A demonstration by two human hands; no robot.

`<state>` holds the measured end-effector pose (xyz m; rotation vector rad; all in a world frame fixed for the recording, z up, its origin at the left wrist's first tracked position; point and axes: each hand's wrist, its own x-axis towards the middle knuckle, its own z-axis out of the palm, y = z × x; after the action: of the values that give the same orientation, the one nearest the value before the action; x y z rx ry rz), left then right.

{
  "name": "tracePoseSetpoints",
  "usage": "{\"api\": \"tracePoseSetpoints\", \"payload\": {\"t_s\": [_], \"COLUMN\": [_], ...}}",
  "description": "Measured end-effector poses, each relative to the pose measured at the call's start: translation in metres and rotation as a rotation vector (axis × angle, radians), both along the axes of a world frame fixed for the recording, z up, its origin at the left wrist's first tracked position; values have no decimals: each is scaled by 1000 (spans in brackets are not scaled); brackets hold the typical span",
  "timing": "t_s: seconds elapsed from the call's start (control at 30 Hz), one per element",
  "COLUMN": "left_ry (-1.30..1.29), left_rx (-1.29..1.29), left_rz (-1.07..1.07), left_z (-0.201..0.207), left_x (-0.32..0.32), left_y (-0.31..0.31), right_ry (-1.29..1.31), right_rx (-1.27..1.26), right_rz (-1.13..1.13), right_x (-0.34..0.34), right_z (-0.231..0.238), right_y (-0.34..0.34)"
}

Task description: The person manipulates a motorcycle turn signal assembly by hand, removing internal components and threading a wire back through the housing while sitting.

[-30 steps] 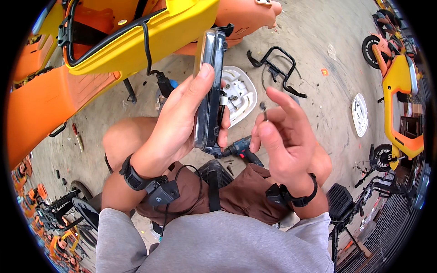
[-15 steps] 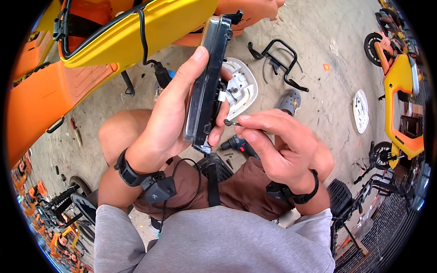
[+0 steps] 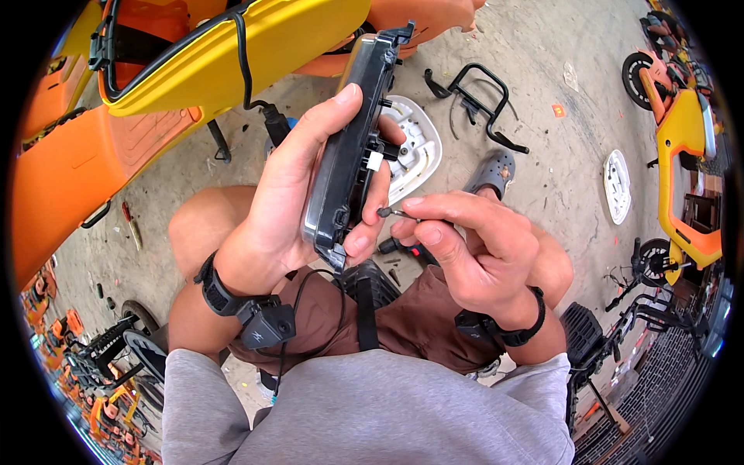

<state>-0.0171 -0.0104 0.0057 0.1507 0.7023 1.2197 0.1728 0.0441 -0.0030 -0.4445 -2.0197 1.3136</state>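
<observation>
My left hand [image 3: 280, 190] is closed round a long black lamp unit [image 3: 346, 159] with a clear lens, thumb on the lens side and fingers behind it. The lamp stands tilted, its upper end leaning right, and a white connector [image 3: 374, 161] shows on its back. Between the thumb and forefinger of my right hand [image 3: 477, 252] is a small dark screw-like piece [image 3: 390, 212], its rounded end pointing at the lamp's lower back. That end is close to my left fingertips; whether it touches them I cannot tell.
A yellow and orange scooter body [image 3: 178, 85] stands at the left, its black cable hanging down. On the floor lie a white plastic cover [image 3: 418, 136], a black tubular frame [image 3: 496, 108], another white cover [image 3: 617, 186] and a cordless drill [image 3: 411, 249]. Another yellow scooter [image 3: 673, 178] stands right.
My left hand has turned the lamp so more of its back shows, and its lower end has swung left. My right hand has shifted only slightly, still pinching the small piece.
</observation>
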Motion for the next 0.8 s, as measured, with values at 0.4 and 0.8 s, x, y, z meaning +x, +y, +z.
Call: {"api": "tracePoseSetpoints", "payload": {"t_s": [0.4,0.8], "left_ry": [-11,164], "left_rx": [-7,-154], "left_rz": [-4,109], "left_z": [0,-7], "left_x": [0,6], "left_y": [0,4], "right_ry": [1,100], "right_rx": [9,392], "right_rz": [-16,-114], "right_x": [0,-11], "right_z": [1,-9], "right_y": [0,2]}}
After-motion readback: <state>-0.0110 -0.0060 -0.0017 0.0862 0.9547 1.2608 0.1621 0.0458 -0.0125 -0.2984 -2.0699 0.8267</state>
